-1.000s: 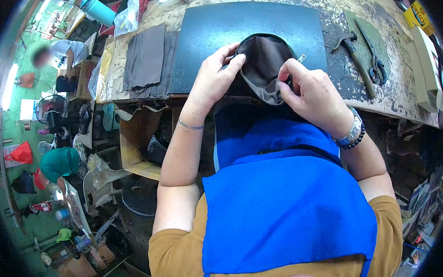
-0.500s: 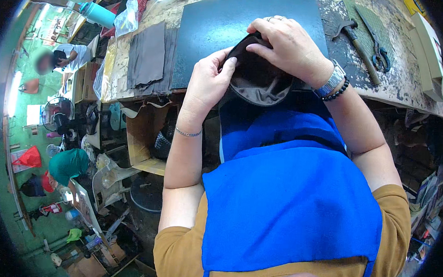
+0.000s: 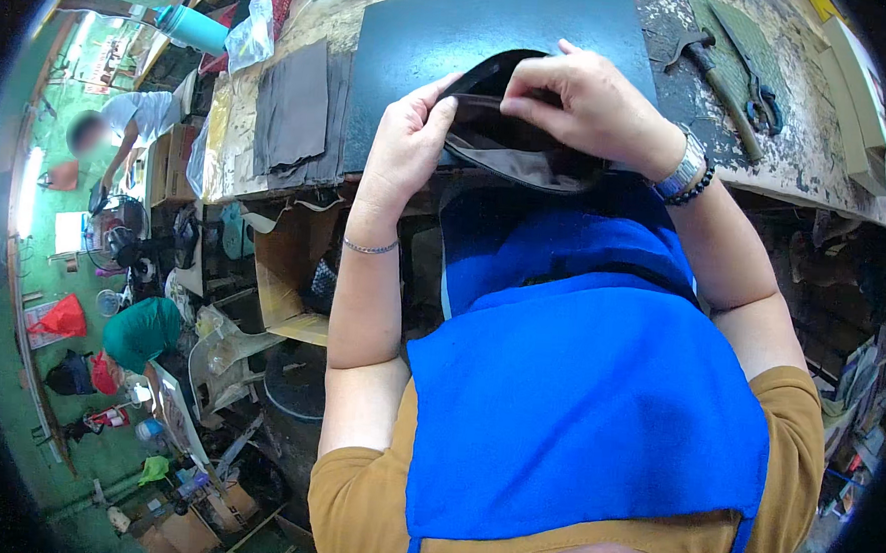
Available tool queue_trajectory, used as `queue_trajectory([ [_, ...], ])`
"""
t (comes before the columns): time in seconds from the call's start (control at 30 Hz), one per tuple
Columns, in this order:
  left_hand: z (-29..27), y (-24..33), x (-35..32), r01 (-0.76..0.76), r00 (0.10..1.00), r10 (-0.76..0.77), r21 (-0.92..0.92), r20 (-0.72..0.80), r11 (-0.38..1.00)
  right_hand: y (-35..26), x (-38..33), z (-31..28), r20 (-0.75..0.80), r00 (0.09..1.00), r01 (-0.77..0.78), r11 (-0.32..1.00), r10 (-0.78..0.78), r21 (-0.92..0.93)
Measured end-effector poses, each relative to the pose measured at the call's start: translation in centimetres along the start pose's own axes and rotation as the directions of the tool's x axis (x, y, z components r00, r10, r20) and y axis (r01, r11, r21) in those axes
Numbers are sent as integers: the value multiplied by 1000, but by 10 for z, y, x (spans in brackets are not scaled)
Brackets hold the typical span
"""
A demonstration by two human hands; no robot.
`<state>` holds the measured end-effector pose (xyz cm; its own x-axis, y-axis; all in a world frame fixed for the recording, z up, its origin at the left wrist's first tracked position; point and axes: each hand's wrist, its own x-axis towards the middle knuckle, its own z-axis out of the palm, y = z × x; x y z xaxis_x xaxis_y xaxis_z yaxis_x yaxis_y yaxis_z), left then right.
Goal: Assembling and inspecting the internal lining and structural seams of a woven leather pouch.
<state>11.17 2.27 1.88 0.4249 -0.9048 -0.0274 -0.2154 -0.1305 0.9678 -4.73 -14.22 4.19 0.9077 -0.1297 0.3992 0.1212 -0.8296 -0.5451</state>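
A dark brown pouch (image 3: 525,167), leather-like with a smooth lining, is held at the table's near edge with its mouth spread wide. My left hand (image 3: 406,142) is closed on its left end, thumb on the inner rim and fingers behind. Inside the mouth, my right hand (image 3: 604,107) has thumb and forefinger pinched together at the upper part of the lining. The other right fingers are partly hidden behind that hand. Beneath the pouch lies a dark flat board (image 3: 426,35) on the table.
Dark flat pieces (image 3: 293,108) are stacked left of the board. To the right lie a hammer (image 3: 718,94) and large shears (image 3: 758,98), beside an upright cardboard box (image 3: 853,103). A turquoise bottle (image 3: 193,28) stands far left. Two people are at work in the left background.
The pouch has tilted and its mouth is wider. My right hand has moved from its top edge down into the opening. The left hand keeps its hold, shifted slightly left.
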Motion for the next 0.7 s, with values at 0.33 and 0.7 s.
queue_trajectory([
  [0.33,1,3,2,-28,999,35,-304,17,952,22,18,10,-119,984,-139,990,136,-19],
  [0.7,3,10,6,2,999,13,-387,38,922,27,22,15,-81,975,-214,975,209,-66],
])
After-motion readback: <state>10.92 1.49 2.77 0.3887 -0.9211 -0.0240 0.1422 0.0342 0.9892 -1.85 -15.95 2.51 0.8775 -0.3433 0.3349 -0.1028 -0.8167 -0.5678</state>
